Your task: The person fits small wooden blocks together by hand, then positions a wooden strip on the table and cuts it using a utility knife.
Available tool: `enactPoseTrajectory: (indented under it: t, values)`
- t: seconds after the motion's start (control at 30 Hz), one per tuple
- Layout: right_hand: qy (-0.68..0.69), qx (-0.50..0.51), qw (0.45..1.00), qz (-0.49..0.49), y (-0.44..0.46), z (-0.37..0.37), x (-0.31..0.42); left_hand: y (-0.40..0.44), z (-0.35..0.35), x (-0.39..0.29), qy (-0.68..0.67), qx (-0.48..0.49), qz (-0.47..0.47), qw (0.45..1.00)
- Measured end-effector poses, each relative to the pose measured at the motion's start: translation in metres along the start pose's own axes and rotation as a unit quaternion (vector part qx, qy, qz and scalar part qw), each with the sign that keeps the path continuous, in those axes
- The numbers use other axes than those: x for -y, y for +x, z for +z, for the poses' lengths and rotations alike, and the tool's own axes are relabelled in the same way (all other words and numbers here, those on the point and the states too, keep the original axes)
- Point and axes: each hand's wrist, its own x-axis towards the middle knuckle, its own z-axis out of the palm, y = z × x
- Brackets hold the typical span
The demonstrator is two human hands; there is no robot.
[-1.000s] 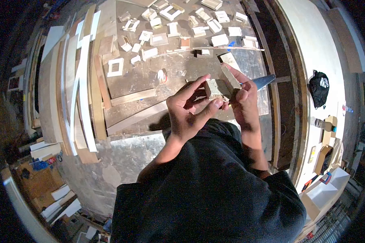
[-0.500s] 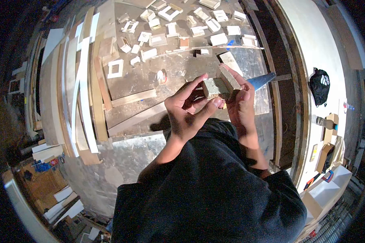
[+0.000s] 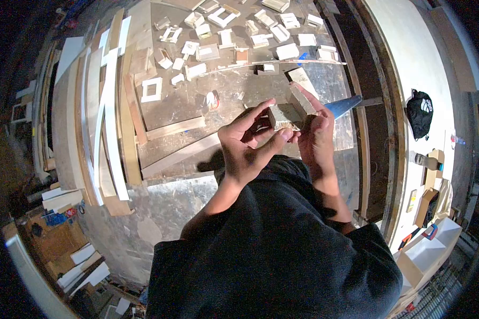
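Note:
Over the workbench, my left hand (image 3: 242,143) grips a small wooden block (image 3: 285,116) between fingers and thumb. My right hand (image 3: 320,137) holds a flat wooden piece (image 3: 302,100) on edge, its fingers along the outer side. The two pieces meet at about a right angle, close to each other; whether they are joined I cannot tell. Part of both pieces is covered by my fingers. Behind my right hand lies a blue tapered blade (image 3: 344,107), like a handsaw's, with its handle hidden.
Several small wooden assemblies (image 3: 207,52) spread over the far bench (image 3: 186,103). A thin strip (image 3: 282,62) lies across it. Long boards (image 3: 110,106) are stacked at left. On the pale right-hand table (image 3: 396,37) sit a black bag (image 3: 420,114) and a brush (image 3: 427,161).
The block in my left hand has shifted slightly right and tilted, and sits closer against the piece in my right hand. My hands have barely moved.

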Motion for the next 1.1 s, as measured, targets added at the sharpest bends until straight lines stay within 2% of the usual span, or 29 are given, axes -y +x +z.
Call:
enactPoseTrajectory:
  t: [0.07,0.2,0.3,0.37,0.4,0.5,0.53,0.6,0.63,0.7,0.73,0.8,0.87,0.93,0.97,1.0,1.07,1.1]
  values:
    - [-0.005,0.0,1.0,0.017,-0.001,0.001,0.002,0.0,0.001,0.003,-0.045,-0.011,-0.004,0.999]
    - [-0.007,0.013,1.0,0.011,0.002,-0.004,-0.004,0.002,-0.002,0.002,-0.016,-0.009,-0.004,1.0]
    - [-0.015,-0.001,1.0,-0.017,0.009,-0.011,-0.01,0.002,-0.01,0.005,0.0,-0.014,-0.043,0.999]
    - [-0.113,0.035,0.991,0.057,0.016,-0.03,-0.011,0.003,-0.019,0.019,-0.056,-0.056,-0.067,0.995]
    - [-0.113,0.037,0.991,0.059,0.021,-0.038,-0.019,0.002,-0.028,0.028,-0.067,-0.079,-0.083,0.991]
    - [-0.203,-0.004,0.972,0.122,0.033,-0.079,-0.077,-0.01,-0.068,0.067,-0.007,-0.123,-0.102,0.987]
    - [-0.202,-0.002,0.971,0.125,0.034,-0.093,-0.094,-0.018,-0.083,0.074,0.015,-0.142,-0.15,0.978]
    - [-0.436,0.063,0.872,0.215,0.035,-0.113,-0.123,-0.034,-0.11,0.092,0.0,-0.209,-0.162,0.964]
    - [-0.434,0.068,0.871,0.218,0.033,-0.12,-0.141,-0.043,-0.126,0.098,0.01,-0.237,-0.176,0.956]
    - [-0.546,0.12,0.824,0.088,0.025,-0.131,-0.178,-0.063,-0.163,0.121,0.012,-0.311,-0.185,0.932]
    - [-0.545,0.124,0.824,0.092,0.021,-0.137,-0.196,-0.075,-0.186,0.135,0.042,-0.313,-0.174,0.933]
    - [-0.561,0.101,0.82,0.054,0.021,-0.146,-0.224,-0.092,-0.211,0.145,0.06,-0.372,-0.186,0.908]
    - [-0.576,0.097,0.807,0.091,0.031,-0.137,-0.238,-0.106,-0.242,0.167,0.07,-0.384,-0.167,0.906]
    - [-0.596,0.034,0.801,0.034,0.04,-0.135,-0.254,-0.108,-0.265,0.18,0.135,-0.404,-0.174,0.888]
    - [-0.557,-0.006,0.827,0.082,0.046,-0.133,-0.256,-0.106,-0.275,0.188,0.168,-0.402,-0.147,0.888]
    - [-0.558,-0.011,0.825,0.082,0.05,-0.13,-0.26,-0.104,-0.289,0.198,0.167,-0.398,-0.148,0.89]
    - [-0.499,-0.097,0.856,0.094,0.058,-0.126,-0.271,-0.099,-0.329,0.22,0.142,-0.33,-0.066,0.931]
    - [-0.471,-0.115,0.867,0.111,0.057,-0.118,-0.271,-0.092,-0.338,0.213,0.213,-0.314,-0.088,0.921]
